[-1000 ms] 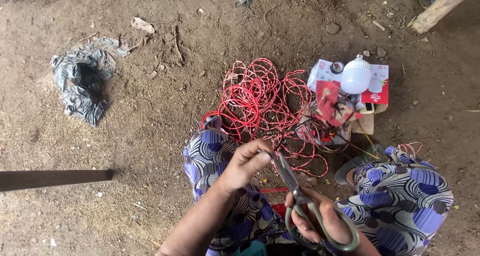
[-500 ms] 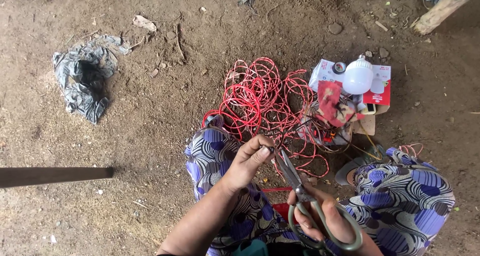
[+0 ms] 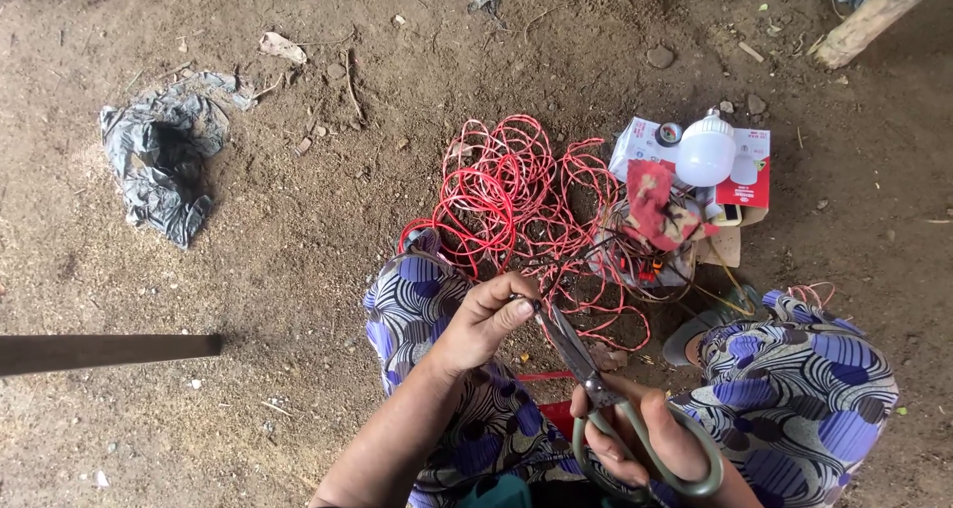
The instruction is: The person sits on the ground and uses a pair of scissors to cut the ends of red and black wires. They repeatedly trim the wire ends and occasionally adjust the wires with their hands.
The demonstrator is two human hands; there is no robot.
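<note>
One package ahead of you

You see a flat rectangular bulb box [image 3: 756, 176], white and red, lying on the dirt floor [image 3: 298, 290] at upper right, partly under a white bulb [image 3: 707, 153].

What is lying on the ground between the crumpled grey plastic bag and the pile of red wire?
In the head view, only bare dirt with small twigs and pebbles lies between the grey plastic bag and the red wire.
</note>
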